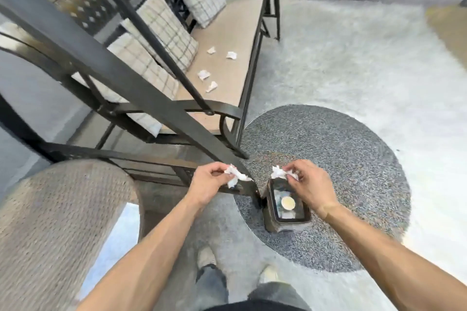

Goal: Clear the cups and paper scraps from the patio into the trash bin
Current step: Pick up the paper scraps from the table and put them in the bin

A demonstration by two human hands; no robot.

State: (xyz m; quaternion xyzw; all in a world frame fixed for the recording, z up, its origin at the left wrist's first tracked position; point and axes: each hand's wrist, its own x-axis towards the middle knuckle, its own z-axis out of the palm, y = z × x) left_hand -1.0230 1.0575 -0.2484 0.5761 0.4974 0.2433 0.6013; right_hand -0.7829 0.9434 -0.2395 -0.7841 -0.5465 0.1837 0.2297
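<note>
My left hand (208,183) pinches a crumpled white paper scrap (236,175) just left of the trash bin. My right hand (307,185) pinches another white scrap (278,172) directly over the far rim of the bin. The small dark trash bin (271,219) stands on a round grey mat, and inside it I see a pale round cup (288,203) and some white paper. Several more paper scraps lie on the swing bench seat, such as one at the near end (211,86) and one farther along (231,55).
The metal swing bench (242,98) with a tan seat and plaid cushions (164,30) runs away on the left; its dark frame legs cross just in front of my left hand. A woven round stool (58,222) stands at lower left. The round grey mat (341,159) covers the pale patio floor.
</note>
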